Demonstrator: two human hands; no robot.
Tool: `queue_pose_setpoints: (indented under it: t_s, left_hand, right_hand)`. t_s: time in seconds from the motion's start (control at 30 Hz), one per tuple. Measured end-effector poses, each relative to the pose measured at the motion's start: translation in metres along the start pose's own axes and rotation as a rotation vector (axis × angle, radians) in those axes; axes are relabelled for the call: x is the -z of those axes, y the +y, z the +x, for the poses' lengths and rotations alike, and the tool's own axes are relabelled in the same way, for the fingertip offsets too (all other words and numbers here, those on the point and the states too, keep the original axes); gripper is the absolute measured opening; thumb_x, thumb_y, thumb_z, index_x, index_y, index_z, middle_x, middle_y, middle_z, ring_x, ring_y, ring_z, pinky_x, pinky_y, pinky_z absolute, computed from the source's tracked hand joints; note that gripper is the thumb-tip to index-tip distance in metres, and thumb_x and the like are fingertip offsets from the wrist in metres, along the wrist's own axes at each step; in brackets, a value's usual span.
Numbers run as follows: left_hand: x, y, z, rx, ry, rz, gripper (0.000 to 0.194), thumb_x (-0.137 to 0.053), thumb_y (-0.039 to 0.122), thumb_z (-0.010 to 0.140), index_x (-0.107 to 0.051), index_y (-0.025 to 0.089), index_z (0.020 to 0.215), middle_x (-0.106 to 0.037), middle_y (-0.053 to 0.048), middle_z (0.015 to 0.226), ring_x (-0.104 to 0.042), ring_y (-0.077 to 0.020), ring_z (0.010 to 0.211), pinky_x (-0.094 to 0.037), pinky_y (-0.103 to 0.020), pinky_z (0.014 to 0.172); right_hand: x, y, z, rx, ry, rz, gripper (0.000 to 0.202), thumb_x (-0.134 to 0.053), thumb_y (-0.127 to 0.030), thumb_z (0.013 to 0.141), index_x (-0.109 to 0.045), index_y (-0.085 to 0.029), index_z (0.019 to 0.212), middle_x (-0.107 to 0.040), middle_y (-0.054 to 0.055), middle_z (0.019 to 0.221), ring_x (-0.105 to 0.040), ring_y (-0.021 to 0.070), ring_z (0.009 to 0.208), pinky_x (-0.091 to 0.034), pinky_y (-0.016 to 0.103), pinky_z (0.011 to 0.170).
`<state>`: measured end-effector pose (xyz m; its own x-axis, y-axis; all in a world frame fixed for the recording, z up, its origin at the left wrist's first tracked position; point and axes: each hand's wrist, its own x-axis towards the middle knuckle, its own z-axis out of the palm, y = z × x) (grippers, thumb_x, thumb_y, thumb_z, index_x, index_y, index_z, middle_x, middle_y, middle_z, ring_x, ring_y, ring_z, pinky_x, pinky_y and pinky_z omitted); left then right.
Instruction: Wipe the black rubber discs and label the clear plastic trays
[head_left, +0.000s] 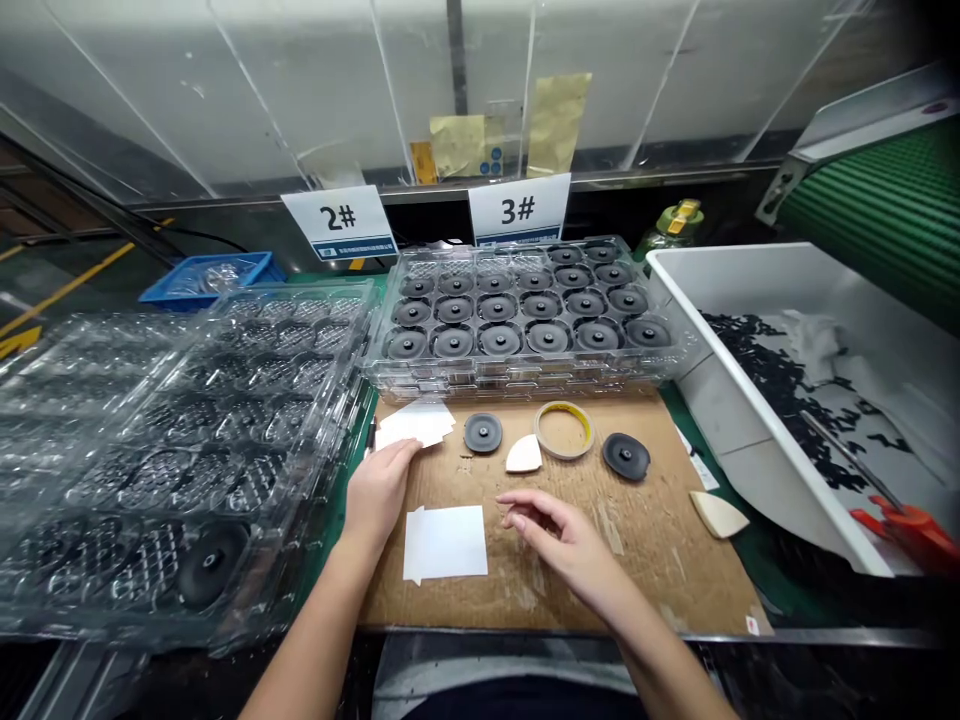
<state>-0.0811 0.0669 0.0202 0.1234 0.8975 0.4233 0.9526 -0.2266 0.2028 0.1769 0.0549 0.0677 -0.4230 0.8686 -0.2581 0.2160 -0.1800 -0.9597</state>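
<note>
My left hand (381,490) lies at the near edge of a loose pile of white paper cards (412,424), its fingers stretched out and touching them. My right hand (559,535) hovers over the cardboard sheet (540,590), fingers loosely curved and apart, holding nothing. Between the hands lies a white paper sheet (448,542) with a narrow folded or overlapping strip at its left edge. Beyond my right hand are a white wedge-shaped pad (524,455), a roll of tape (565,431) and two round black discs (483,433), the second disc (626,456) farther right.
Clear plastic trays (525,370) holding black discs stand at the back. More clear trays (247,400) fill the left. At right, a white bin (750,440) holds small black parts and a red-handled screwdriver (911,525). Another wedge-shaped pad (718,514) lies near the bin.
</note>
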Motion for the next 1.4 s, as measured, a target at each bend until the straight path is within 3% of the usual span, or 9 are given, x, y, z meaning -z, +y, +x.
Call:
queue_pose_setpoints:
  t_s: [0.13,0.33,0.47,0.6,0.73,0.9,1.1,1.27,1.4]
  left_hand:
    - [-0.016,0.005,-0.001,0.047,-0.086,0.007,0.030,-0.039,0.020,0.086,-0.060,0.022,0.107,-0.064,-0.007,0.111,-0.060,-0.0210,0.101,-0.048,-0.037,0.086]
    - [-0.024,0.006,0.012,0.062,-0.164,0.030,0.030,-0.040,0.025,0.087,-0.058,0.018,0.110,-0.059,-0.011,0.120,-0.048,-0.0272,0.116,-0.040,-0.046,0.094]
    - [-0.021,0.004,0.018,0.070,-0.187,0.042,0.031,-0.038,0.024,0.087,-0.055,0.020,0.113,-0.058,-0.010,0.119,-0.049,-0.0260,0.114,-0.040,-0.044,0.093]
    - [-0.018,0.004,0.022,0.098,-0.208,0.073,0.036,-0.040,0.026,0.085,-0.050,0.018,0.119,-0.061,-0.012,0.103,-0.057,-0.0262,0.095,-0.046,-0.041,0.080]
    - [-0.019,0.009,0.024,0.104,-0.221,0.102,0.032,-0.042,0.028,0.085,-0.055,0.020,0.112,-0.057,-0.014,0.110,-0.054,-0.0287,0.101,-0.044,-0.043,0.082]
    - [-0.023,0.010,0.025,0.068,-0.267,0.092,0.031,-0.040,0.027,0.086,-0.053,0.018,0.112,-0.050,-0.013,0.127,-0.045,-0.0267,0.117,-0.038,-0.043,0.095]
    - [-0.021,0.006,0.032,0.047,-0.322,0.094,0.035,-0.036,0.026,0.087,-0.048,0.019,0.119,-0.049,-0.011,0.128,-0.044,-0.0252,0.119,-0.036,-0.043,0.097]
    - [-0.012,0.005,0.040,0.015,-0.369,0.087,0.036,-0.039,0.028,0.086,-0.047,0.022,0.121,-0.055,-0.007,0.119,-0.049,-0.0220,0.112,-0.040,-0.037,0.094]
    - [-0.015,0.007,0.041,0.031,-0.353,0.121,0.038,-0.039,0.030,0.086,-0.046,0.025,0.123,-0.054,-0.009,0.113,-0.053,-0.0239,0.105,-0.044,-0.039,0.088]
  right_hand:
    - [0.001,0.003,0.000,-0.004,0.012,-0.020,0.026,-0.050,-0.031,0.081,-0.062,-0.018,0.100,-0.067,0.005,0.088,-0.060,0.0198,0.084,-0.046,0.032,0.072]
    - [0.000,0.005,0.002,0.033,-0.034,0.000,0.025,-0.050,-0.029,0.081,-0.062,-0.019,0.100,-0.067,0.005,0.090,-0.061,0.0188,0.082,-0.046,0.031,0.072]
    - [0.012,0.010,0.005,0.113,0.154,-0.109,0.023,-0.047,-0.028,0.083,-0.062,-0.019,0.099,-0.066,0.005,0.089,-0.060,0.0188,0.080,-0.046,0.031,0.070]
    - [0.029,0.019,0.015,0.250,0.366,-0.360,0.023,-0.043,-0.023,0.085,-0.061,-0.019,0.099,-0.064,0.007,0.095,-0.058,0.0186,0.081,-0.046,0.031,0.069]
    - [0.038,0.030,0.039,0.398,0.380,-0.595,0.024,-0.042,-0.017,0.084,-0.062,-0.020,0.096,-0.064,0.006,0.090,-0.056,0.0205,0.085,-0.045,0.034,0.075]
    - [0.037,0.043,0.066,0.471,0.389,-0.671,0.026,-0.044,-0.014,0.082,-0.064,-0.021,0.097,-0.061,0.007,0.095,-0.050,0.0240,0.091,-0.041,0.040,0.081]
    - [0.036,0.051,0.063,0.518,0.415,-0.668,0.029,-0.045,-0.014,0.081,-0.061,-0.021,0.104,-0.058,0.008,0.102,-0.049,0.0246,0.094,-0.040,0.040,0.083]
    - [0.042,0.051,0.058,0.534,0.442,-0.592,0.028,-0.042,-0.009,0.081,-0.063,-0.020,0.097,-0.060,0.007,0.094,-0.051,0.0211,0.091,-0.041,0.036,0.081]
    - [0.044,0.049,0.056,0.533,0.464,-0.564,0.029,-0.043,-0.008,0.080,-0.064,-0.021,0.094,-0.061,0.005,0.089,-0.051,0.0202,0.086,-0.040,0.035,0.078]
